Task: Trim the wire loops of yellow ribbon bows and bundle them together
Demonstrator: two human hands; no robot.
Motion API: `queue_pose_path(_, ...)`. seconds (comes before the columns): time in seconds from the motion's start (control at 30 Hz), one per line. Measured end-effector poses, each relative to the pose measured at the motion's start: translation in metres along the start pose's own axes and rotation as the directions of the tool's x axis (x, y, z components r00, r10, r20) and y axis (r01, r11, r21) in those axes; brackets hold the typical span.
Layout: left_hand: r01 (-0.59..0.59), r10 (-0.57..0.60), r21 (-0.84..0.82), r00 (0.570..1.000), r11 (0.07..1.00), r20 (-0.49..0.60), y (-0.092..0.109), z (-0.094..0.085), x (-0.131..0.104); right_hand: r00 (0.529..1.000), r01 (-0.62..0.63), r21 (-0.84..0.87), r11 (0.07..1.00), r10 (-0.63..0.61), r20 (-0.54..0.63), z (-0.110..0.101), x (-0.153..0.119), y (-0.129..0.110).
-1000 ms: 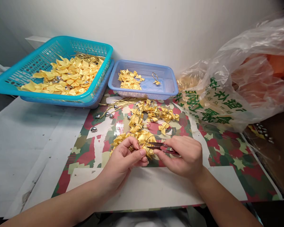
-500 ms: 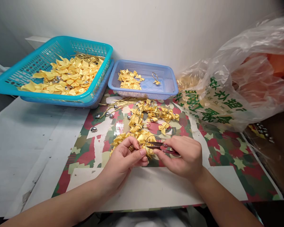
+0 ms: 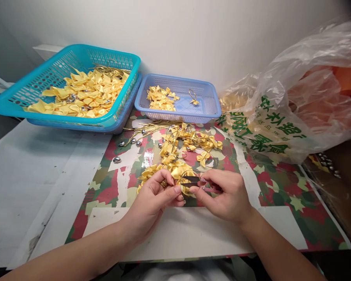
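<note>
My left hand [image 3: 158,195] pinches a gold wire loop [image 3: 183,186] between thumb and fingers, just in front of a heap of yellow satin bows [image 3: 181,168]. From the right, my right hand [image 3: 228,195] grips small dark-bladed snips [image 3: 193,182]. The blades are slightly apart and point left at the wire loop, close to my left fingertips. Whether the wire lies between the blades is hard to tell. More yellow bows with gold wire [image 3: 193,138] lie beyond my hands, and one bow [image 3: 204,158] rests apart at their right.
A teal basket [image 3: 105,121] of bows, bells and wires stands back left. Beside it is a blue basket [image 3: 175,115] with bows. Silver bells [image 3: 116,160] and gold wires [image 3: 152,127] lie on the patterned sheet [image 3: 101,175]. A plastic bag [image 3: 280,113] fills the right.
The snips have turned slightly and their blades look a little more apart. My hands have barely moved, and the whole view has shifted slightly.
</note>
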State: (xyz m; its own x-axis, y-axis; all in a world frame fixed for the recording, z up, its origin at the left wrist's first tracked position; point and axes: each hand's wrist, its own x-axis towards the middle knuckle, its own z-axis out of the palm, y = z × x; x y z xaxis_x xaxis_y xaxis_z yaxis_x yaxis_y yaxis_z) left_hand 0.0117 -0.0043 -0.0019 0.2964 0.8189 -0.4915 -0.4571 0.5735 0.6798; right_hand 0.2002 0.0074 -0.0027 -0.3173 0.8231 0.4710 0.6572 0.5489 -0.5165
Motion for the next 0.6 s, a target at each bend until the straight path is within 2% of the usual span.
queue_pose_path(0.17,0.002,-0.002,0.0,1.0,1.0,-0.014,-0.0002,-0.0011,0.0011,1.0,-0.016,-0.008,1.0,0.015,-0.019,0.0005,0.0001,-0.0008)
queue_pose_path(0.33,0.007,-0.007,0.001,1.0,1.0,-0.023,0.0009,0.0,0.0021,0.995,0.037,-0.05,0.998,-0.041,-0.088,0.0016,0.0003,0.0007)
queue_pose_path(0.6,0.004,-0.003,0.018,1.0,1.0,-0.027,0.0006,0.001,0.0001,0.996,-0.084,0.086,0.993,0.084,0.012,0.0016,0.0,-0.0003)
